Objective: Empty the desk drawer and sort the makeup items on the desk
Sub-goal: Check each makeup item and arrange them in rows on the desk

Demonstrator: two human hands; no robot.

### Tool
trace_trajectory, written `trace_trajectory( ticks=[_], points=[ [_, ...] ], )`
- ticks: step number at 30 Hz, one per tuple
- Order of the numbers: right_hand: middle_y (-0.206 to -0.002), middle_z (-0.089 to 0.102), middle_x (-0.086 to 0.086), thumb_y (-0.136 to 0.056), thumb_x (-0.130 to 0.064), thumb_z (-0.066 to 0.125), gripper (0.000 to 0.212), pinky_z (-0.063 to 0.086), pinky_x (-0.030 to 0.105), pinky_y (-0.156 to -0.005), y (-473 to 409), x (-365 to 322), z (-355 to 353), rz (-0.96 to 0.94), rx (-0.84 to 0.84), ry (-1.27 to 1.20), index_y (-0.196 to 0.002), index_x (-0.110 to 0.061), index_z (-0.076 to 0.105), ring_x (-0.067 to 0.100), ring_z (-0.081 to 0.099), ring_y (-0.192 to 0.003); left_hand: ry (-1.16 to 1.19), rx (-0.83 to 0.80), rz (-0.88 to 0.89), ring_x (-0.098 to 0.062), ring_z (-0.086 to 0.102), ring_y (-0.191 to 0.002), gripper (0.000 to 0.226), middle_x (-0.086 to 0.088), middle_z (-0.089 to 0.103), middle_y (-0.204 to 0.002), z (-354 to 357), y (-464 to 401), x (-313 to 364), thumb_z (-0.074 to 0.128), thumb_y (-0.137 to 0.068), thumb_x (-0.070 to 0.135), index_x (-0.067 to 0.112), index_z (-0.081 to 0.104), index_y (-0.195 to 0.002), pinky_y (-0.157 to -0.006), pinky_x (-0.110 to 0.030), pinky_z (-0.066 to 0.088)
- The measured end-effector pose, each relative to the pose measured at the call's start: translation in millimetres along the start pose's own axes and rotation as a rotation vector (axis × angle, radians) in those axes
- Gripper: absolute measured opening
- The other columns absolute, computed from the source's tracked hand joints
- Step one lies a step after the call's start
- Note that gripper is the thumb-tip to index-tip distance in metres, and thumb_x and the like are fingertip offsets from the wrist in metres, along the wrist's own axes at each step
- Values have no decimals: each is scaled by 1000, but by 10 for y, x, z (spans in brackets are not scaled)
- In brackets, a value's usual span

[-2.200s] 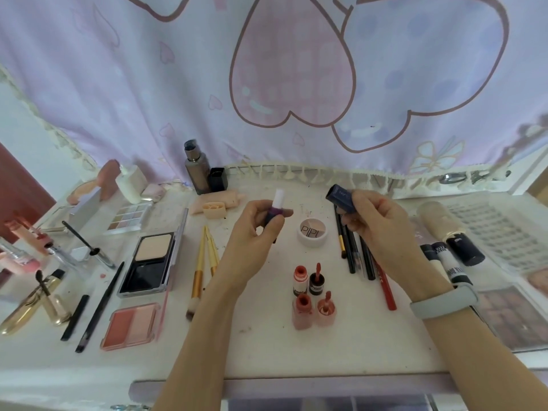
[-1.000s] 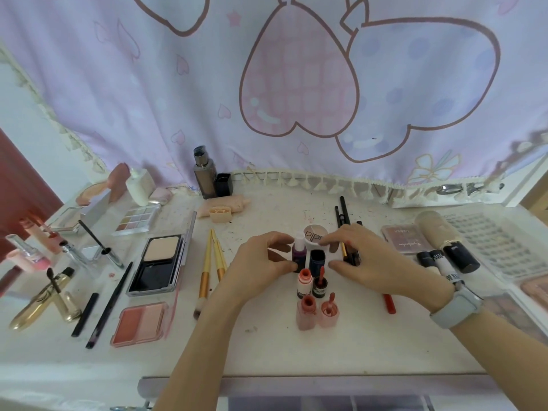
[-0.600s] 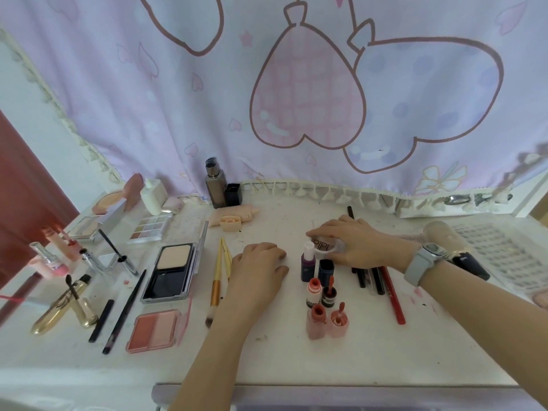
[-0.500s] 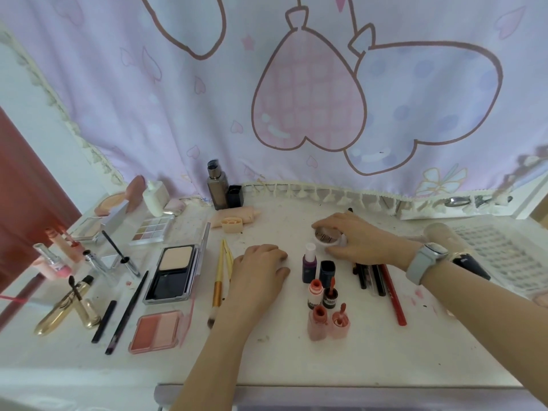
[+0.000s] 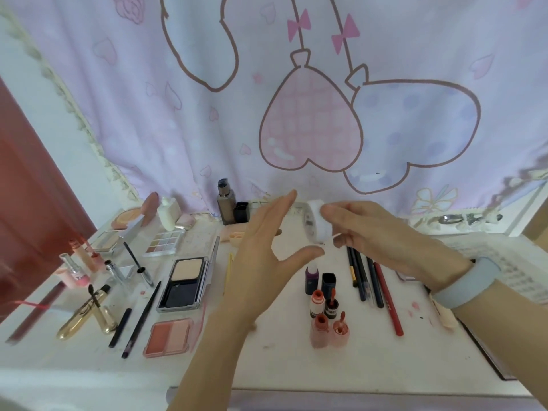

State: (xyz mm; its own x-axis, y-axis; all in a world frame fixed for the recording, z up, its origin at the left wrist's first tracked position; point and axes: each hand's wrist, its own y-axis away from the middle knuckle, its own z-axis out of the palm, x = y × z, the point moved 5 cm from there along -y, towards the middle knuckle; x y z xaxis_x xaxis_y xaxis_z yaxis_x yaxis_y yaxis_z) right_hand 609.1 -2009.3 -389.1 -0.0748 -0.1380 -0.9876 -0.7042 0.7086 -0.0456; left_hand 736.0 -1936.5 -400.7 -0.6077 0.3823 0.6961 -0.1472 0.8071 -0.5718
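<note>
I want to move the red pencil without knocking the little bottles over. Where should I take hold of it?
Pinch the red pencil at its near end, coming from above and from the right. It lies flat; dark pencils crowd its left side, the small bottles stand further left, and the right hand, holding a white jar, hovers over its far end.

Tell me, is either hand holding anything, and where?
The right hand holds a small white round jar above the desk, fingers and thumb pinching its rim. The left hand is open and holds nothing.

White jar (image 5: 318,222) in right hand (image 5: 382,238)
</note>
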Motion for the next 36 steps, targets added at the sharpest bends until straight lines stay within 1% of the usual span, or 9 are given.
trace_trajectory(
  ticks=[5, 10, 15, 18, 21, 24, 26, 30, 36],
  points=[
    [-74, 61, 4, -62, -56, 59, 67, 43, 24, -70, 55, 39, 175, 37, -28, 58, -96, 1, 66, 15, 50, -68, -48, 2, -17, 6, 52, -95, 57, 21, 54, -116, -53, 163, 54, 72, -73, 36, 34, 49, -125, -79, -5, 40],
    [-65, 60, -3, -71, -41, 57, 38, 49, 19, -70, 93, 57, 265, 82, -44, -13, -88, -9, 67, 12, 52, -65, -21, -50, -65, 8, 49, -100, 53, 22, 49, -120, -43, 229, 37, 64, -79, 34, 38, 42, -127, -80, -2, 38],
    [-112, 66, 0, -82, -26, 64, 38, 52, 30, -91, 82, 76, 228, 69, -2, 117, -117, -14, 59, 16, 65, -99, 13, -14, -88, 10, 49, -100, 45, 43, 47, -109, -36, 255, -1, 61, -81, 46, 53, 36, -117, -81, -1, 36],
    [-118, 63, 1, -80, -22, 67, 46, 52, 34, -92, 73, 48, 239, 65, -16, 66, -123, -13, 55, 17, 64, -102, 4, 12, -64, 9, 49, -102, 48, 33, 50, -112, -39, 251, -11, 59, -78, 47, 52, 37, -119, -82, -2, 36],
    [-110, 67, 4, -69, -46, 64, 64, 52, 34, -89, 54, 29, 242, 98, -17, -47, -122, -11, 56, 18, 66, -94, -16, 9, -42, 9, 48, -101, 49, 25, 51, -114, -25, 232, -19, 59, -80, 41, 43, 40, -125, -82, 0, 34],
    [-89, 70, 6, -71, -57, 51, 59, 51, 25, -70, 54, 8, 269, 146, -20, 27, -103, -9, 68, 19, 63, -75, -36, -8, -25, 10, 45, -104, 53, 22, 49, -118, -7, 227, -18, 59, -82, 42, 31, 43, -130, -85, 1, 32],
    [-86, 68, 5, -78, -51, 54, 52, 49, 20, -62, 48, 23, 253, 170, -11, 70, -102, -7, 67, 16, 60, -70, -31, -9, -38, 14, 44, -104, 51, 25, 48, -115, -18, 224, -32, 57, -79, 43, 36, 41, -127, -85, 2, 31],
    [-100, 66, -1, -87, -24, 59, 36, 52, 26, -74, 17, 24, 213, 127, 19, 23, -121, -15, 53, 11, 63, -81, -17, 2, -107, 10, 48, -101, 48, 27, 51, -112, -58, 197, -111, 61, -79, 47, 47, 38, -121, -82, -3, 37],
    [-95, 67, 3, -92, -34, 50, 27, 53, 24, -73, -39, 16, 273, 143, -16, 79, -107, -16, 62, 15, 61, -78, 44, -9, -170, 6, 52, -101, 48, 22, 55, -113, -62, 171, -139, 65, -78, 46, 44, 44, -121, -84, -6, 41]
  ],
)
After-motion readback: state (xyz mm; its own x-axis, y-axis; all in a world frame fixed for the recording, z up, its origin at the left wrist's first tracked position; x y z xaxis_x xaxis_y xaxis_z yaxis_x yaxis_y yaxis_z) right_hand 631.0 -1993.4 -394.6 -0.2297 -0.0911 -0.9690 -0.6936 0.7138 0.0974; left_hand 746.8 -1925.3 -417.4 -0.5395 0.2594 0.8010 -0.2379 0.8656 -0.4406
